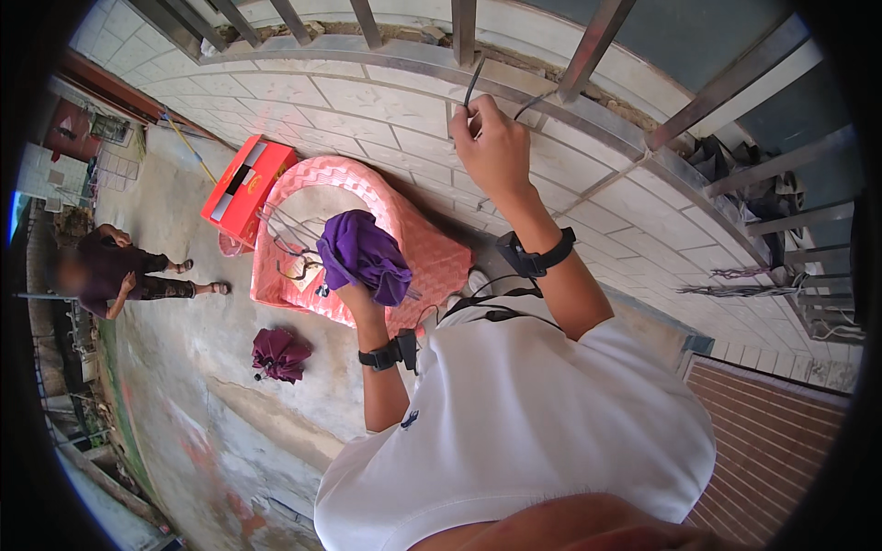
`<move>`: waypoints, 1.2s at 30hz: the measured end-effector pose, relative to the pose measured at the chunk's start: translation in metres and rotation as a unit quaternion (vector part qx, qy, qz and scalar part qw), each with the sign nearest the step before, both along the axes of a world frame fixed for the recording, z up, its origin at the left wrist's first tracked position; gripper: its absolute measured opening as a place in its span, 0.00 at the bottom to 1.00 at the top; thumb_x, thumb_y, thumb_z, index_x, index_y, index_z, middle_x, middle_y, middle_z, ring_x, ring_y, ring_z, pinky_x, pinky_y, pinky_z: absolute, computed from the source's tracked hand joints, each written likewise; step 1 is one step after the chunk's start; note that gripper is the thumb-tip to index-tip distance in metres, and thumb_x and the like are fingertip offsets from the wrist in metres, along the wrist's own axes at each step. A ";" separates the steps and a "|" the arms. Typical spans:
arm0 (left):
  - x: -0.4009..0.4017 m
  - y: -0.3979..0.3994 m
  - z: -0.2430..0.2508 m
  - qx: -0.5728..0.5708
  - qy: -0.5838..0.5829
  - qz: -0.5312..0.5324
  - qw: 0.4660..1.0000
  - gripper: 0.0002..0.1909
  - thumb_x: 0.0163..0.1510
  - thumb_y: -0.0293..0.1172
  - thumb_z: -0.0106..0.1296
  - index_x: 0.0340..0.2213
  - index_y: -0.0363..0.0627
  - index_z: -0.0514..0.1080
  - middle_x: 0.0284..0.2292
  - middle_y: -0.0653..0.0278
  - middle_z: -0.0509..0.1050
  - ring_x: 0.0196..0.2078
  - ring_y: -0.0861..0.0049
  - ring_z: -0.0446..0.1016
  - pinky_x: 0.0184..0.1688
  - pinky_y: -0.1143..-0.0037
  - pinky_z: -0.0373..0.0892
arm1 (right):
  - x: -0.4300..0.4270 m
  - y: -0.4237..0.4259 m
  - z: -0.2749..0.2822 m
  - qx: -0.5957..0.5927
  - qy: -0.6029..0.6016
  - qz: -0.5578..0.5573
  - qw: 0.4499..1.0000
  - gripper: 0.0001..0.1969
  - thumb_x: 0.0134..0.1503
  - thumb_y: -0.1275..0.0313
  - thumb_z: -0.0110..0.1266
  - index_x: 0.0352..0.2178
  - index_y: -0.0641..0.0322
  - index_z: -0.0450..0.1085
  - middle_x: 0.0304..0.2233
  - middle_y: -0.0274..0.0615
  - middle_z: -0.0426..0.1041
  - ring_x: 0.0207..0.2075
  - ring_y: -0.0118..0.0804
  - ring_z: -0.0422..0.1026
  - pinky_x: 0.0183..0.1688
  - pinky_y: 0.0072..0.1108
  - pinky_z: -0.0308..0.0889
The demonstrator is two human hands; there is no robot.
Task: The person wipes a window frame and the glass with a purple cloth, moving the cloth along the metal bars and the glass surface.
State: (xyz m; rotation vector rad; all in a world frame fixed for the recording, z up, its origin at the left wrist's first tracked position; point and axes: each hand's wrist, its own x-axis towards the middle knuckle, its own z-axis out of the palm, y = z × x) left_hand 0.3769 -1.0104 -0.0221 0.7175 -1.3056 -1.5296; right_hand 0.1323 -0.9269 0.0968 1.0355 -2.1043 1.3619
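Note:
My left hand (pixel 360 303) is closed on a bunched purple cloth (pixel 365 255), above a table covered with a shiny pink cloth (pixel 427 262). Several metal hangers (pixel 293 237) show beside the purple cloth; whether the hand also holds them is hidden. My right hand (pixel 490 141) is raised at the tiled wall, its thumb and fingertips pinched on a dark cable (pixel 474 82) just below the metal window bars. Another piece of dark cable (pixel 534 103) comes out from the bars to the right of that hand.
A red cardboard box (pixel 251 182) stands past the pink-covered table. A folded maroon umbrella (pixel 281 355) lies on the concrete floor. A person (pixel 131 272) stands at the far left. Twisted wires (pixel 747 286) stick out from the window bars at right.

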 end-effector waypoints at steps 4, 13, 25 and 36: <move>-0.007 0.007 -0.001 0.000 -0.033 0.013 0.999 0.20 0.64 0.37 0.40 0.50 0.34 0.68 0.49 0.60 0.71 0.50 0.74 0.70 0.54 0.74 0.64 | -0.010 0.031 0.042 0.031 0.038 -0.050 0.998 0.07 0.56 0.70 0.56 0.28 0.61 0.68 0.21 0.43 0.73 0.21 0.46 0.74 0.22 0.30 0.68; -0.018 0.015 0.013 -0.071 -0.011 -0.041 0.997 0.21 0.62 0.38 0.44 0.51 0.34 0.66 0.47 0.59 0.72 0.47 0.72 0.72 0.51 0.73 0.67 | -0.031 0.026 0.116 0.244 0.008 -0.018 0.970 0.14 0.50 0.81 0.50 0.41 0.64 0.68 0.38 0.56 0.68 0.42 0.57 0.69 0.43 0.39 0.66; 0.003 0.012 -0.047 0.142 -0.001 0.010 0.990 0.20 0.62 0.38 0.46 0.47 0.31 0.70 0.40 0.62 0.75 0.40 0.79 0.73 0.43 0.79 0.69 | -0.035 0.020 0.118 0.214 0.080 -0.009 0.973 0.14 0.60 0.75 0.42 0.43 0.79 0.63 0.31 0.66 0.71 0.34 0.64 0.72 0.38 0.45 0.67; -0.018 0.039 -0.022 0.155 0.019 -0.074 0.985 0.14 0.57 0.30 0.50 0.44 0.36 0.71 0.35 0.68 0.73 0.35 0.85 0.71 0.37 0.82 0.68 | -0.026 0.048 0.176 -0.078 -0.033 0.082 0.993 0.10 0.66 0.68 0.40 0.40 0.67 0.59 0.22 0.39 0.73 0.13 0.25 0.67 0.18 0.20 0.62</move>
